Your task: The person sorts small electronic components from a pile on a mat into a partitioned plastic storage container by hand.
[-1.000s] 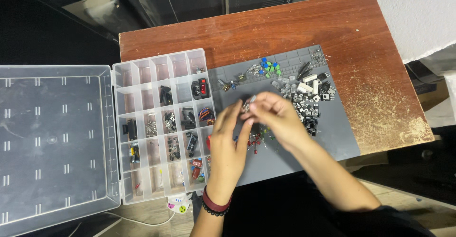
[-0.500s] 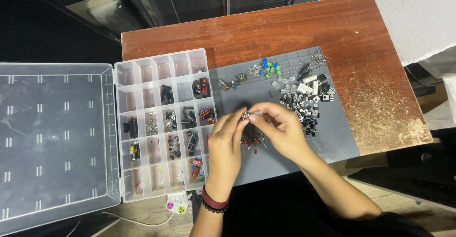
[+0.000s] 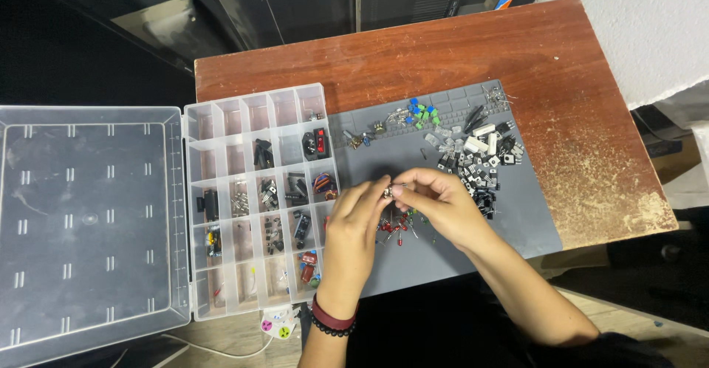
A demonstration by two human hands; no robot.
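Note:
My left hand (image 3: pixel 353 224) and my right hand (image 3: pixel 437 204) meet above a grey work mat (image 3: pixel 384 154). Together their fingertips pinch a tiny metal electronic part (image 3: pixel 388 190). Just under the hands lies a small heap of red LEDs (image 3: pixel 395 228) on the mat. A clear plastic compartment box (image 3: pixel 255 198) with small parts in several cells stands right of its open lid and just left of my left hand. A red and black bracelet sits on my left wrist.
A pile of black and white components (image 3: pixel 476 161) and some green and blue ones (image 3: pixel 421 113) lie at the mat's far right. The box's open clear lid (image 3: pixel 88 220) lies flat at the left. The mat rests on a worn red-brown table (image 3: pixel 576 117). A white wall is at top right.
Both hands have slid a little toward me and to the left over the mat, staying together on the small part. The view has shifted slightly.

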